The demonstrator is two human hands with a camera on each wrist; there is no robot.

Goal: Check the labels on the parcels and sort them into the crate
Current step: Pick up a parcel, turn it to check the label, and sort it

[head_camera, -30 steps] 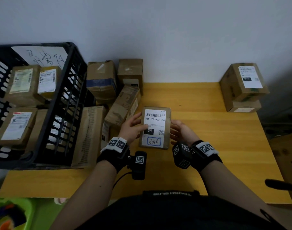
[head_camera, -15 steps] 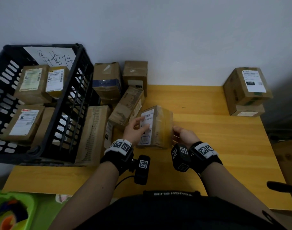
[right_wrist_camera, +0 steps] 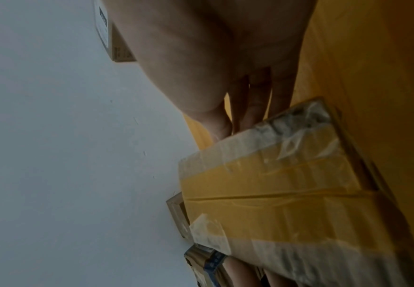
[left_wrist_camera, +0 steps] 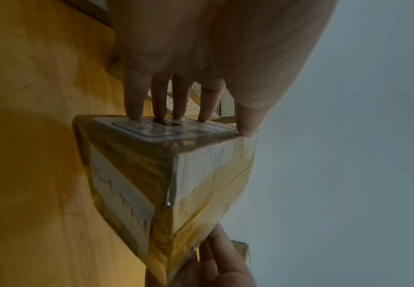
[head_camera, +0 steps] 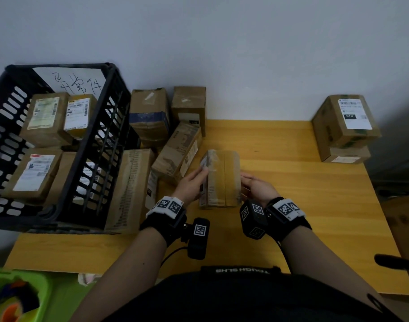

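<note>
Two hands hold one parcel (head_camera: 222, 180) above the desk (head_camera: 303, 194): the left hand (head_camera: 191, 185) has four straight fingertips and the thumb pressed on the labelled face, and the right hand (head_camera: 257, 188) braces the opposite side with flat fingers. Neither hand curls round it; it is squeezed between them.

A second ago the label (left_wrist_camera: 168, 128) lay face up toward the head camera. Now the parcel has been rolled to the left, so the label faces the left hand and the taped seam is on top. The label has likely been read, and the turn looks like the start of the carry to the crate (head_camera: 89, 145).

The crate stands at the left on the desk's edge, holding four parcels with labels up. Its near wall rises well above the desk, so the parcel must go up and over. A cluster of boxes (head_camera: 150, 117) lies between hands and crate; the leaning one sits just beside the left hand. Open desk lies to the right, up to two stacked boxes (head_camera: 345, 126) at the far right corner.
</note>
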